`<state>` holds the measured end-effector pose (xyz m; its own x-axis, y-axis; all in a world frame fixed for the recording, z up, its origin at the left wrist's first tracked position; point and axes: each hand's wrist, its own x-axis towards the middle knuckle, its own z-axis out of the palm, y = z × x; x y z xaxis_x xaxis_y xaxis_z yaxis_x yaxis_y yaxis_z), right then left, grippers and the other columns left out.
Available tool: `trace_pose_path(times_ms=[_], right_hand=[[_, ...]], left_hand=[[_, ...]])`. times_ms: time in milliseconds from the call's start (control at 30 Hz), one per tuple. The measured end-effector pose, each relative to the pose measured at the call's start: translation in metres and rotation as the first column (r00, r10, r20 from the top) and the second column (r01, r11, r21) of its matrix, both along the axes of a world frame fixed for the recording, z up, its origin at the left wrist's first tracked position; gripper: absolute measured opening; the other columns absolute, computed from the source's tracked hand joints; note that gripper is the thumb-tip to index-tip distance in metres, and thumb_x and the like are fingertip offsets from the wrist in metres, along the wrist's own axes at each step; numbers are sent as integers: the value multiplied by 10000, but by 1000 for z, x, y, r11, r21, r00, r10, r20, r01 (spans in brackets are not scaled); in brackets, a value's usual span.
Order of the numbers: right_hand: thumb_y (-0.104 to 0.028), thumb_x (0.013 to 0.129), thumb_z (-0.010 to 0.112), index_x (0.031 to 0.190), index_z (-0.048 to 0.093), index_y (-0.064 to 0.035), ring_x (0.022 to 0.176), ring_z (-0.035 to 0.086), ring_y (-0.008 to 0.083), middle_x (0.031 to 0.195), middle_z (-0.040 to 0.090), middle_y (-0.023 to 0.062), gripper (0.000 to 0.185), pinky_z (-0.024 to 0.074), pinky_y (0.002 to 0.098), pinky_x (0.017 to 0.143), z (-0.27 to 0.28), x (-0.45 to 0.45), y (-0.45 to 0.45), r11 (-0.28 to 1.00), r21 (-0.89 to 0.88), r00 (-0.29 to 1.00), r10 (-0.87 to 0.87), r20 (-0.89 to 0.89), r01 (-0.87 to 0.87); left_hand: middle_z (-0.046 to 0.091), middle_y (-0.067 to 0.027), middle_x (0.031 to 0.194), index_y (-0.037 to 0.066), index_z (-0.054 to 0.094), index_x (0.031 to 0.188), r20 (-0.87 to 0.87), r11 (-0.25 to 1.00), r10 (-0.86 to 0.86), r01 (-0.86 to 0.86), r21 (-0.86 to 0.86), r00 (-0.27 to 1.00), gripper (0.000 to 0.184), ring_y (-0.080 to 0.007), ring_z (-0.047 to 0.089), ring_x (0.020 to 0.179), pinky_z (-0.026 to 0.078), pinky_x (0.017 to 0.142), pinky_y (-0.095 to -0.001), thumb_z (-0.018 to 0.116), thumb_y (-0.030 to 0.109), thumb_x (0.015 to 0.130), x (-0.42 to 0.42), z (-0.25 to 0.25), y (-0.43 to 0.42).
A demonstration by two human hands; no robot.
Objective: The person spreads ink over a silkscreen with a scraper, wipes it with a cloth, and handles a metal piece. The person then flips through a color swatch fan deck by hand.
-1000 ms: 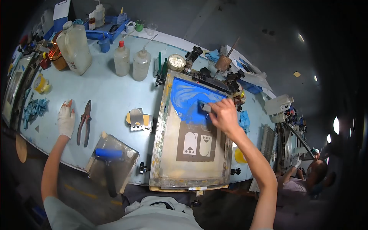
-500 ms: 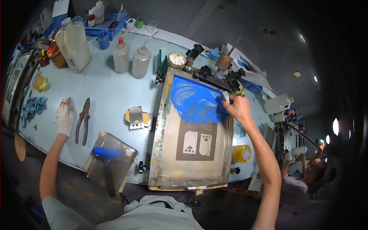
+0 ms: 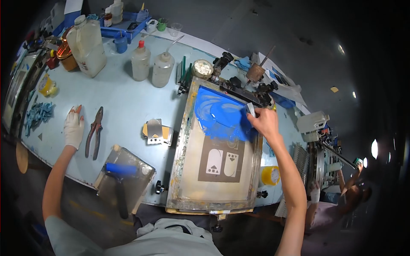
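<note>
My right hand (image 3: 265, 123) is closed around a small metal scraper (image 3: 250, 109) at the right side of the printing screen; its lower part is hidden by the ink and fingers. Blue ink (image 3: 220, 112) lies thick and streaked over the screen's far half. The wooden screen frame (image 3: 180, 149) surrounds a mesh with a dark rectangle (image 3: 219, 176) bearing pale rounded shapes. My left hand (image 3: 74, 128), in a white glove with bare fingertips, rests flat on the table, fingers stretched out. Beside it lie pliers (image 3: 95, 133) with dark handles, untouched.
Left of the screen sit cut metal plates (image 3: 155, 131) and a blue roller (image 3: 121, 169) on a board. Squeeze bottles (image 3: 162, 70), a large jug (image 3: 86, 47) and a pale tub (image 3: 202, 68) stand farther back. Yellow tape (image 3: 270, 175) is at right; another person (image 3: 329, 211) works beyond.
The streaks in the blue ink have changed, with a smoother pool now in the middle. My right hand has shifted slightly with the scraper; the left stays flat. The whole view has shifted a little.
</note>
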<state>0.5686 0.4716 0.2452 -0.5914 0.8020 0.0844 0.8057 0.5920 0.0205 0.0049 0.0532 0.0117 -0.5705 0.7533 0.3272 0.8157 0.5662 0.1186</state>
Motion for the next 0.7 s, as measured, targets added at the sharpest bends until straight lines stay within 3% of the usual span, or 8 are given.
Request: trace_pose_path(times_ms=[100,200,300,333,400,467,533,700], right_hand=[[-399,823,720,863,808,-71,669,699,400,678,692,205,342,566,481,683,-18,-14,-5,999,38,998,-7,-56,9],[-400,861,720,946,804,-85,691,689,418,672,669,219,336,545,488,698,-20,-55,-19,994,38,974,103,-202,-98],[-403,851,709,935,809,-73,735,697,420,697,687,212,355,563,489,763,-12,-70,-24,977,-103,971,166,-171,-185],[-414,836,719,940,810,-68,719,698,413,685,683,208,372,567,482,751,4,-67,-25,957,-227,979,153,-137,-181],[-424,820,727,945,816,-73,698,704,398,668,680,203,383,570,482,728,8,-50,-19,966,-241,982,53,-181,-97],[-414,805,726,897,810,-82,681,710,387,668,692,198,355,577,484,703,-1,-36,-5,993,-51,992,106,-75,-110],[-404,805,726,883,801,-81,693,711,390,691,701,205,341,577,486,710,-18,-39,-6,998,27,989,64,-136,-61],[-359,838,727,831,760,-40,777,708,399,740,704,209,321,563,503,772,-36,-93,-21,953,131,921,298,-253,-272]], left_hand=[[532,-160,1486,79,531,1468,15,1000,22,-22,-15,1000,501,-347,474,1410,402,1169,-446,603,112,973,3,4,1],[534,-159,1481,67,533,1463,56,1000,12,-12,-3,998,506,-347,482,1402,412,1160,-446,610,104,964,5,5,4],[537,-157,1472,66,535,1462,19,1000,-19,19,-1,1000,519,-350,491,1389,422,1146,-452,620,92,951,1,4,1],[537,-157,1470,67,535,1462,2,1000,-29,29,5,1000,520,-350,492,1387,423,1144,-454,620,90,950,0,2,1],[540,-159,1466,71,525,1473,8,1000,-14,14,20,1000,524,-357,490,1383,416,1150,-456,613,98,957,3,2,0],[542,-158,1463,76,516,1483,-26,1000,-14,14,-13,1000,527,-356,486,1387,410,1156,-454,605,106,964,5,5,0],[538,-149,1479,77,520,1476,9,1000,9,-9,-10,1000,515,-345,479,1396,399,1168,-447,595,101,967,4,5,1],[535,-138,1485,72,528,1465,7,1000,-4,4,-15,1000,513,-335,482,1399,404,1164,-446,604,95,959,4,5,3]])
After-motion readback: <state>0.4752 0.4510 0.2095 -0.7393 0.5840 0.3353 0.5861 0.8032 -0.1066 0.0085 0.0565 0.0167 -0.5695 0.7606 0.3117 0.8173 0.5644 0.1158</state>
